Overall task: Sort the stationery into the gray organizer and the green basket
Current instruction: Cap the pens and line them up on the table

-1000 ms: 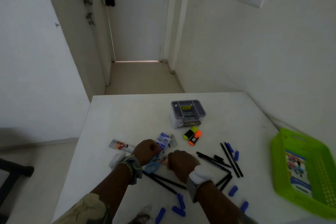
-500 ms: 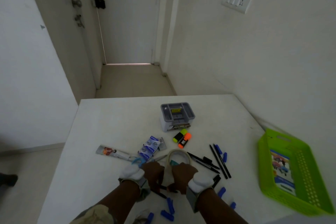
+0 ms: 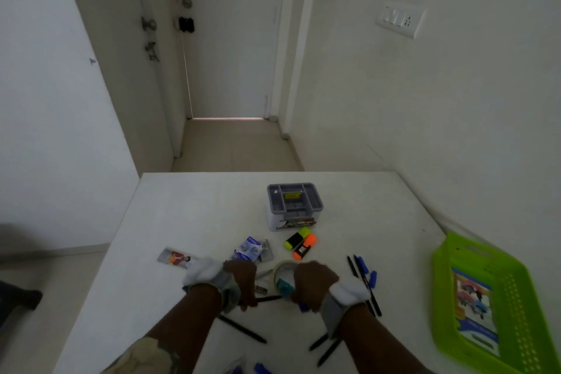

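My left hand (image 3: 243, 281) grips a black pen (image 3: 268, 298) that points right toward my right hand (image 3: 314, 284). That hand holds something blue, apparently a pen cap (image 3: 303, 307), just at the pen's tip. A tape roll (image 3: 283, 270) with a teal object (image 3: 285, 285) lies between and behind my hands. The gray organizer (image 3: 293, 206) stands at the table's middle, with a yellow and an orange highlighter (image 3: 302, 242) in front of it. The green basket (image 3: 491, 304) sits at the right edge and holds a printed card.
More black pens (image 3: 364, 285) and blue caps (image 3: 362, 264) lie right of my hands, others near the front edge. Staple packets (image 3: 252, 250) and a long printed packet (image 3: 176, 258) lie to the left on the white table (image 3: 182, 206). A wall runs along the right.
Both hands drew back toward me from the staple packets. The left now holds a black pen and the right a blue cap. The tape roll is uncovered.
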Motion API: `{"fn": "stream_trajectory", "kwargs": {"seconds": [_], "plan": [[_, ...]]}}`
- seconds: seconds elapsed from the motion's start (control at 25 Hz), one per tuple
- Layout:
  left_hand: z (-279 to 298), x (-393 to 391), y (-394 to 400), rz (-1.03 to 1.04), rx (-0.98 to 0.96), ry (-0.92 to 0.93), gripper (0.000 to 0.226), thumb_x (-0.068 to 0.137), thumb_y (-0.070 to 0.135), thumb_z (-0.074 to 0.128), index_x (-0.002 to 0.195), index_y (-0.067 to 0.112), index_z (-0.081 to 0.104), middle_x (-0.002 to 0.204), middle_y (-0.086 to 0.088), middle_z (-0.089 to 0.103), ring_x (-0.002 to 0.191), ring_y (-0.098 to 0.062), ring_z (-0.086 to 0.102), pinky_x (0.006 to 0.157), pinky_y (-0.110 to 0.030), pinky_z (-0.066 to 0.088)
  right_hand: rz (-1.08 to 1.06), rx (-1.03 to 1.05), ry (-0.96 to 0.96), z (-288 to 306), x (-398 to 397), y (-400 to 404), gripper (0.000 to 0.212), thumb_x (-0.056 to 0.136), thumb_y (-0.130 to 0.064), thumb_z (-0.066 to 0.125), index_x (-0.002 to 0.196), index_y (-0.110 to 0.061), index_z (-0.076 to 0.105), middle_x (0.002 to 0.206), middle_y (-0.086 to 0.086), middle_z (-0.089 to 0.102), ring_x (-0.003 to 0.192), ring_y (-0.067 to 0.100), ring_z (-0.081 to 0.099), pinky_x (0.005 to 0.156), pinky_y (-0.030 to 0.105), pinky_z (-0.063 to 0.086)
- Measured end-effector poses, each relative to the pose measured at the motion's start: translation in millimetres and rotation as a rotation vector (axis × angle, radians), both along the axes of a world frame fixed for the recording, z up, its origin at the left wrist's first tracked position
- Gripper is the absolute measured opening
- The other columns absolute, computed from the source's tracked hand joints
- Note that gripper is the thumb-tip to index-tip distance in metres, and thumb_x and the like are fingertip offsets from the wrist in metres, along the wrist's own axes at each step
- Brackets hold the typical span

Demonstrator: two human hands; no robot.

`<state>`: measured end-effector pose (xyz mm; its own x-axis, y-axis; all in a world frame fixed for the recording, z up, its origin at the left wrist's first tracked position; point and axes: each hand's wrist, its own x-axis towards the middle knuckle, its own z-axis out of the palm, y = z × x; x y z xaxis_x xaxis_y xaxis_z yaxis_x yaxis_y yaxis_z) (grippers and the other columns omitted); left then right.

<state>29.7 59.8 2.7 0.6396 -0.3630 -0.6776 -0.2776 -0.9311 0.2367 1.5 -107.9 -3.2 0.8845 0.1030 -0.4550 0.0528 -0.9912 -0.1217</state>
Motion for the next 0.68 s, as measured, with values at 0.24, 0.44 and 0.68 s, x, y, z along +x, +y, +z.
{"fn": "stream_trajectory", "kwargs": {"seconds": [0.24, 0.44, 0.68], "plan": [[41, 31, 8, 0.398, -0.614, -0.343, 0.024, 0.094, 0.019, 0.050, 0.101, 0.005, 0.068, 0.075, -0.001, 0.061, 0.045, 0.002, 0.054, 0.048, -0.004, 0.042, -0.299, 0.603, -0.437, 17, 45, -37, 0.018, 0.089, -0.005, 0.053, 0.096, -0.001, 0.069, 0.099, 0.022, 0.068, 0.092, 0.037, 0.064, 0.084, 0.044, 0.052], [42, 32, -6, 0.480, -0.788, -0.568, 0.020, 0.093, 0.018, 0.052, 0.103, 0.011, 0.068, 0.069, 0.013, 0.057, 0.065, 0.004, 0.051, 0.066, -0.011, 0.038, -0.640, 1.180, -0.489, 42, 56, -39, 0.012, 0.086, -0.002, 0.059, 0.096, -0.008, 0.064, 0.088, 0.011, 0.065, 0.081, 0.027, 0.062, 0.073, 0.033, 0.056], [45, 33, -13, 0.475, -0.778, -0.605, 0.022, 0.092, 0.020, 0.053, 0.106, 0.013, 0.068, 0.070, 0.020, 0.056, 0.068, 0.007, 0.052, 0.064, 0.003, 0.036, -0.514, 1.336, -0.464, 70, 68, -39, 0.022, 0.092, 0.003, 0.047, 0.085, -0.007, 0.065, 0.079, 0.006, 0.063, 0.062, 0.012, 0.056, 0.057, 0.011, 0.053]]}}
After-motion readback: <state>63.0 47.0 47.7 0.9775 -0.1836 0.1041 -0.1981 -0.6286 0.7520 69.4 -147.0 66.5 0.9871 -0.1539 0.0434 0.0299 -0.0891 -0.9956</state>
